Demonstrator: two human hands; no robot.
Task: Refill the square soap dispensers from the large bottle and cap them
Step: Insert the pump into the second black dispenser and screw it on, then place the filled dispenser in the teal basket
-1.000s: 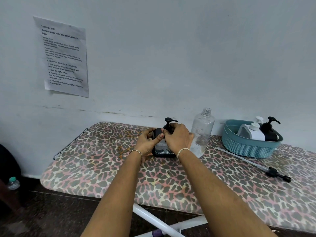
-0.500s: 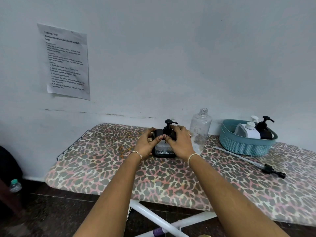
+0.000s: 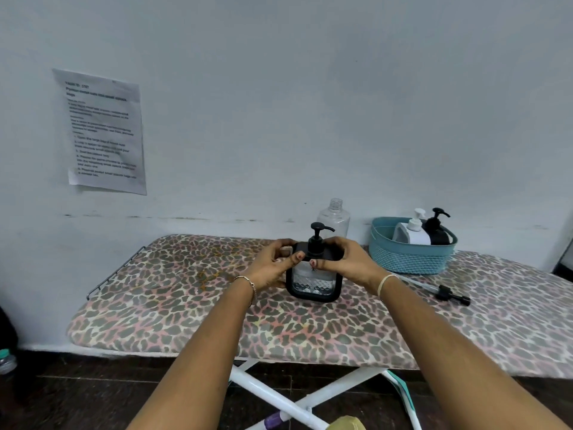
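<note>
A square soap dispenser [image 3: 314, 285] with a black frame and clear body stands upright on the leopard-print ironing board [image 3: 186, 308]. Its black pump cap [image 3: 317, 240] sits on top. My left hand [image 3: 272, 267] grips the dispenser's upper left side, thumb on the front. My right hand [image 3: 348, 259] grips the upper right side the same way. Just behind stands the large clear bottle [image 3: 334, 217] with no cap on its neck. Its long pump tube with black head [image 3: 440, 291] lies on the board to the right.
A teal basket [image 3: 409, 257] at the back right holds a white dispenser [image 3: 412, 232] and a black one [image 3: 437, 229]. A paper sheet [image 3: 104, 131] hangs on the wall. The board's white legs [image 3: 279, 398] cross below its front edge.
My right hand has come off the pump cap and now holds the dispenser's right shoulder, leaving the pump in full sight. The left hand has stayed on the left side.
</note>
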